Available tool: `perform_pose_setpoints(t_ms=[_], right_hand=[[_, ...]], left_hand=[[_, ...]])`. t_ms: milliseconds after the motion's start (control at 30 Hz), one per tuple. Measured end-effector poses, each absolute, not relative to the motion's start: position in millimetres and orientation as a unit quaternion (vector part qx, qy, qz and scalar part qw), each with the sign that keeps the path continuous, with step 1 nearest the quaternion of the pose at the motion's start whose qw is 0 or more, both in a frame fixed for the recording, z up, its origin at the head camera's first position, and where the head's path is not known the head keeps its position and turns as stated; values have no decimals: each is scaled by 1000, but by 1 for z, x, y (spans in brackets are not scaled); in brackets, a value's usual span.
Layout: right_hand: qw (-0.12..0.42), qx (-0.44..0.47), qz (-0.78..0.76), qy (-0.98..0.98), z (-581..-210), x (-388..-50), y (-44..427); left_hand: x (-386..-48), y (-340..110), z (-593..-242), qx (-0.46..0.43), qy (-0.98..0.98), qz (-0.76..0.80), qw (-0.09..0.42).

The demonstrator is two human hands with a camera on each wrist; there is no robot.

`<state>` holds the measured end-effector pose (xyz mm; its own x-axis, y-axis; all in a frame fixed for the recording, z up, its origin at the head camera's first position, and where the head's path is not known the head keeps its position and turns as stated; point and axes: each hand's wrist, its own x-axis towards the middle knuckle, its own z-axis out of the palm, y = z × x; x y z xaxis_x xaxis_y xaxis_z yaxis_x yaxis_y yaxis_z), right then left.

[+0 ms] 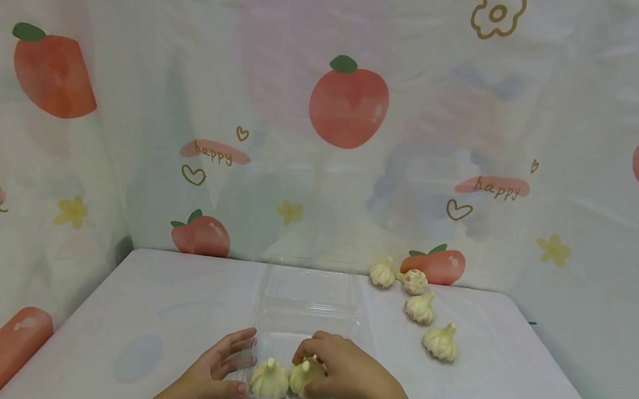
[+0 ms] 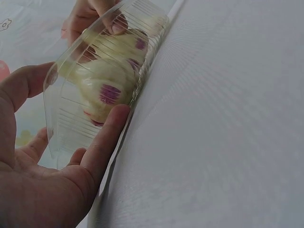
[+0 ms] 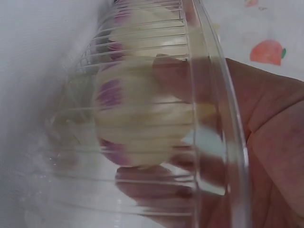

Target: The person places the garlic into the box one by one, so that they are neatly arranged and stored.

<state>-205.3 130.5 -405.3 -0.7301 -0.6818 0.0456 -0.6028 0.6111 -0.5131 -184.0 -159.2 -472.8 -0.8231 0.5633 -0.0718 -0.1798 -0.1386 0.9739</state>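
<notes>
A clear plastic container point(image 1: 284, 325) lies at the table's front middle with its lid point(image 1: 311, 287) folded back. Two garlic bulbs sit side by side at its near end. My right hand point(image 1: 350, 366) reaches in and holds the right garlic bulb point(image 1: 299, 378) between thumb and fingers; the right wrist view shows this garlic bulb point(image 3: 137, 114) through the ribbed wall. The left garlic bulb point(image 1: 269, 379) stands untouched. Against the container's left side rests my left hand point(image 1: 212, 370), fingers spread and fairly straight, with the thumb along the wall point(image 2: 66, 128) in the left wrist view.
Several more garlic bulbs lie on the table to the right: one nearest point(image 1: 442, 342), another behind it point(image 1: 420, 308), and two by the back edge, including the leftmost bulb point(image 1: 383, 273). A printed curtain point(image 1: 277, 178) hangs behind the white table point(image 1: 182, 295).
</notes>
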Motion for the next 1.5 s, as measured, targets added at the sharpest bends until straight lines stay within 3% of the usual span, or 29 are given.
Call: perform_pose_setpoints(t_ms=[667,1500], right_hand=[[133,-387,-269,872,-405,-208,135],[121,-364,-268,884,-381,-201,148]], left_hand=[[-185,-160,-474,168,617,730,241],[-183,-159,-472,164,621,728,240]])
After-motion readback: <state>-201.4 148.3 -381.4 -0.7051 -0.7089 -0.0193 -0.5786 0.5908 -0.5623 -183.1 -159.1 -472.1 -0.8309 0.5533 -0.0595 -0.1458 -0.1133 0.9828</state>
